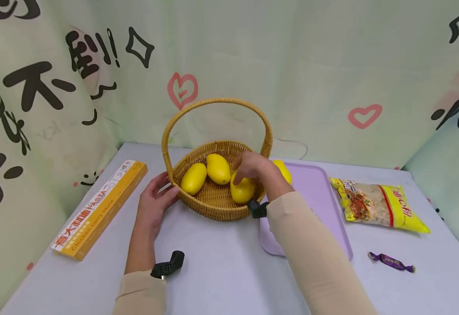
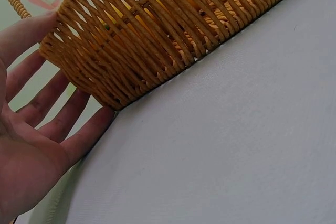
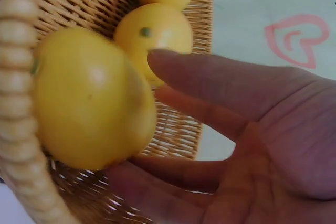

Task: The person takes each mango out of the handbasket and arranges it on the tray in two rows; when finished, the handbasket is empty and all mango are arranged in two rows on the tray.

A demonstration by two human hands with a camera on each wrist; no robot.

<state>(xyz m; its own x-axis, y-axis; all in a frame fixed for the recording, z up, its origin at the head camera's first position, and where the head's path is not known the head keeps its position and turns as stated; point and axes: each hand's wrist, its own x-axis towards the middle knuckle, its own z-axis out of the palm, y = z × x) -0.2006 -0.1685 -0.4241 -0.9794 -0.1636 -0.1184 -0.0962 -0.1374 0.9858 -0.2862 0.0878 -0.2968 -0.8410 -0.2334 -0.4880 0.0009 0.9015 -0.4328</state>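
A wicker basket with a tall arched handle holds three yellow mangoes. My left hand rests against the basket's left side; in the left wrist view, its fairly straight, spread fingers touch the woven wall. My right hand reaches in at the basket's right side, over the right mango. Seen from the right wrist, the thumb stands off this mango, while the fingertips below reach its underside, partly hidden. The left mango and the middle mango lie beside it.
Another mango lies on the purple tray, partly behind my right arm. A yellow pasta box lies at left. At right are a yellow food packet and a purple-wrapped candy. A printed curtain hangs behind the table.
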